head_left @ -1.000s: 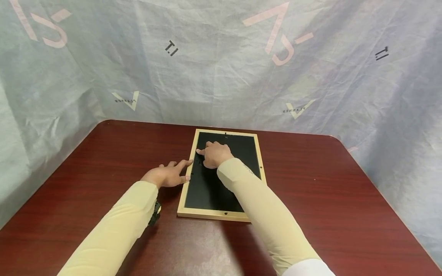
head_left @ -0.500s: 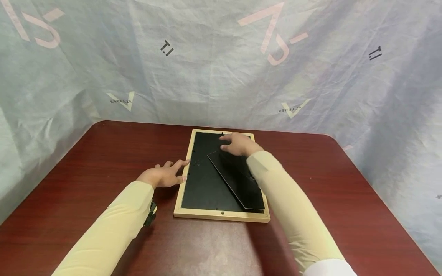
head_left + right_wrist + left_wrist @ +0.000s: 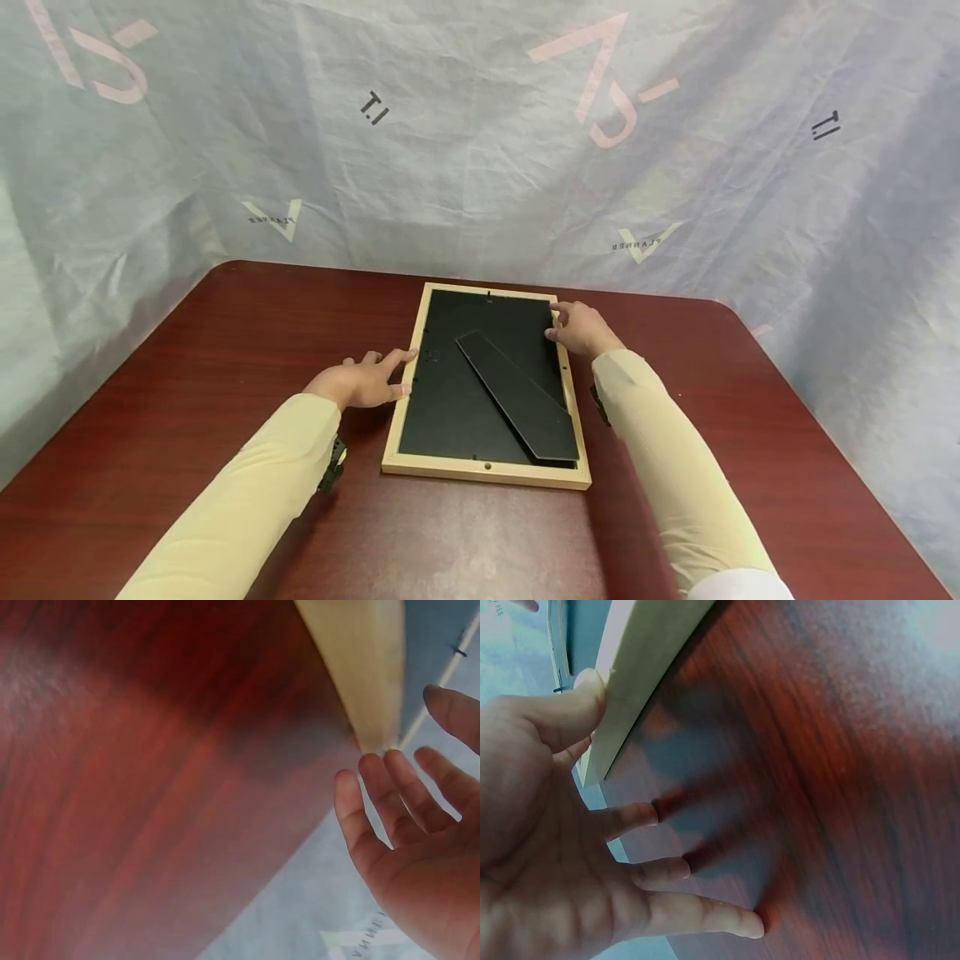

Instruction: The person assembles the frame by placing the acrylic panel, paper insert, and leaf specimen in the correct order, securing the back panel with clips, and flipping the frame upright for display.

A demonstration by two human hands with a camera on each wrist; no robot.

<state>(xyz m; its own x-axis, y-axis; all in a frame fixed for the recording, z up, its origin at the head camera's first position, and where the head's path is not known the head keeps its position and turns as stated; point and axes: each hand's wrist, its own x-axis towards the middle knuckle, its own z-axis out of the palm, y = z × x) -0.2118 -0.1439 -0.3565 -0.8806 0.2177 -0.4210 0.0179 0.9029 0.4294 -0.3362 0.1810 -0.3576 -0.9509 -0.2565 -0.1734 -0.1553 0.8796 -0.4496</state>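
A picture frame [image 3: 487, 475] with a pale wood border lies face down on the table, its black backing board [image 3: 450, 408] showing. A black stand leg [image 3: 517, 396] lies slantwise across the backing. At the frame's left side, my left hand [image 3: 360, 382] has its thumb and index fingertip against the border. In the left wrist view its other fingers [image 3: 705, 915] spread straight out, tips at the tabletop. My right hand [image 3: 585, 327] is at the upper right border, its fingers loosely bent and the thumb over the backing's edge. Nothing sits in either palm.
The dark red wooden table [image 3: 712, 417] spreads around the frame on all sides. A grey-white printed cloth [image 3: 465, 167] hangs behind its far edge and along both sides. Small dark metal tabs line the backing's edge.
My right hand has moved from the left part of the backing, across the top, to the upper right border, uncovering the stand leg. My left hand has stayed at the left border.
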